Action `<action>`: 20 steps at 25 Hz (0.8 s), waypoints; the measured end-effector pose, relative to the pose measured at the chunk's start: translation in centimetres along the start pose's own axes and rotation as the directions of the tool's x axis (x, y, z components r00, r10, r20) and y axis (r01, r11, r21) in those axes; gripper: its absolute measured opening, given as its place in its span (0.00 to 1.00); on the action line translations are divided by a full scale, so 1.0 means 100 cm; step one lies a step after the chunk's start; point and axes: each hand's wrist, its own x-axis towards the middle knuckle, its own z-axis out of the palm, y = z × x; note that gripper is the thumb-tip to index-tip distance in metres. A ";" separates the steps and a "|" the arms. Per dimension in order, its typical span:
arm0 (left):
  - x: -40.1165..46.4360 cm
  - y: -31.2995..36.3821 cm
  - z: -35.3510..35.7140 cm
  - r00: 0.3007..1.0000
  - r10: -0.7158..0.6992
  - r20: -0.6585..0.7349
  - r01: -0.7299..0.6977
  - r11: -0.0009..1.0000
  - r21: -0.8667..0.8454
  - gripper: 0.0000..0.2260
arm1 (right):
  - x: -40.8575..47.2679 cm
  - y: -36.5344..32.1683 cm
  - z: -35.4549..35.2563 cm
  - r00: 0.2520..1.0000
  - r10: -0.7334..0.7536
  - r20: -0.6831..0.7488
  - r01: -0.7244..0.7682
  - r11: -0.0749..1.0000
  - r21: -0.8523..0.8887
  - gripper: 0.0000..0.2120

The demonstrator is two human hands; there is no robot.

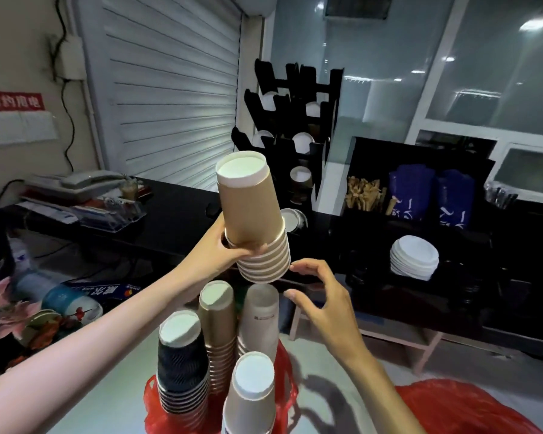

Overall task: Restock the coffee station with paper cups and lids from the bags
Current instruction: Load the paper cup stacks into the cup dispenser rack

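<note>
White roller shutters (173,89) close off the back of the room, with frosted glass panels (420,73) to their right and a beige wall carrying a red sign (13,102) and dark cables to their left. Below the shutters runs a dark counter (176,211).

On that counter, right of the shutters, stands a tall black cup rack (298,120) with white cup bottoms showing in its slots. Further right of the rack sits a black organiser (420,189) holding wooden stirrers and blue packets, and in front of it lies a pile of white lids (414,256). At the counter's left end are a telephone (85,180) and clear trays of papers.

Nearer the camera, a pale table (123,396) bears a red plastic bag (282,389) from which several upside-down cup stacks (217,327) rise, brown, black and white.

Just in front of the rack, the left hand (229,249) grips a stack of brown cups (251,220), held upside down, fingers curled round its lower rims. The right hand (320,296) hovers just beside the stack's bottom edge, fingers loosely spread and holding nothing.
</note>
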 end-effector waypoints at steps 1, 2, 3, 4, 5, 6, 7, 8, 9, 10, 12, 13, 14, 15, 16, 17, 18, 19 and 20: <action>0.009 0.004 -0.002 0.999 0.040 0.001 -0.040 0.999 0.010 0.39 | 0.011 -0.002 -0.002 1.000 -0.027 -0.014 0.027 1.000 -0.004 0.17; 0.017 0.008 -0.004 0.997 0.072 -0.002 -0.072 0.997 0.017 0.40 | 0.023 -0.003 -0.003 0.999 -0.043 -0.021 0.043 0.999 -0.004 0.17; 0.025 0.011 -0.008 0.995 0.095 -0.015 -0.095 0.995 0.016 0.41 | 0.035 -0.006 -0.004 0.998 -0.057 -0.022 0.056 0.998 -0.003 0.18; 0.032 0.015 -0.013 0.993 0.111 -0.031 -0.111 0.994 0.014 0.42 | 0.047 -0.009 -0.004 0.997 -0.070 -0.021 0.070 0.998 0.000 0.19; 0.039 0.017 -0.018 0.991 0.124 -0.045 -0.124 0.992 0.013 0.43 | 0.059 -0.014 -0.004 0.996 -0.089 -0.018 0.089 0.996 -0.001 0.19; 0.046 0.019 -0.023 0.990 0.133 -0.053 -0.132 0.991 0.015 0.44 | 0.071 -0.018 -0.003 0.994 -0.109 -0.014 0.109 0.994 -0.008 0.19; 0.053 0.020 -0.030 0.989 0.134 -0.060 -0.133 0.991 0.019 0.44 | 0.083 -0.022 0.000 0.992 -0.125 -0.003 0.125 0.992 -0.013 0.19; 0.059 0.021 -0.035 0.989 0.132 -0.066 -0.131 0.991 0.022 0.43 | 0.095 -0.027 0.003 0.991 -0.135 0.010 0.135 0.991 -0.016 0.19; 0.064 0.021 -0.041 0.988 0.132 -0.074 -0.131 0.991 0.022 0.42 | 0.106 -0.031 0.006 0.989 -0.145 0.024 0.146 0.989 -0.019 0.19; 0.071 0.021 -0.047 0.988 0.135 -0.081 -0.134 0.991 0.019 0.40 | 0.118 -0.034 0.011 0.986 -0.160 0.037 0.161 0.987 -0.029 0.20; 0.084 0.019 -0.061 0.987 0.135 -0.083 -0.135 0.991 0.006 0.37 | 0.142 -0.038 0.022 0.984 -0.174 0.049 0.176 0.984 -0.043 0.20; 0.090 0.018 -0.068 0.987 0.138 -0.082 -0.139 0.990 0.002 0.36 | 0.153 -0.039 0.028 0.984 -0.175 0.046 0.176 0.984 -0.033 0.20; 0.097 0.015 -0.076 0.986 0.151 -0.076 -0.151 0.988 0.005 0.36 | 0.162 -0.039 0.035 0.984 -0.174 0.039 0.175 0.985 -0.012 0.20; 0.104 0.012 -0.083 0.984 0.167 -0.066 -0.166 0.986 0.020 0.36 | 0.170 -0.038 0.042 0.985 -0.167 0.036 0.167 0.986 0.015 0.21; 0.108 0.009 -0.089 0.981 0.183 -0.059 -0.181 0.983 0.037 0.36 | 0.176 -0.037 0.048 0.987 -0.155 0.032 0.154 0.987 0.042 0.20; 0.113 0.008 -0.093 0.979 0.194 -0.057 -0.191 0.980 0.051 0.38 | 0.181 -0.035 0.053 0.990 -0.142 0.023 0.140 0.988 0.068 0.20; 0.119 0.005 -0.097 0.977 0.206 -0.048 -0.203 0.977 0.061 0.40 | 0.187 -0.033 0.058 0.992 -0.129 0.006 0.127 0.988 0.089 0.19; 0.125 0.003 -0.099 0.975 0.218 -0.031 -0.216 0.974 0.069 0.42 | 0.192 -0.031 0.062 0.993 -0.114 -0.015 0.115 0.988 0.104 0.19; 0.131 0.001 -0.100 0.974 0.226 -0.006 -0.225 0.971 0.078 0.42 | 0.196 -0.028 0.065 0.994 -0.101 -0.038 0.105 0.988 0.112 0.18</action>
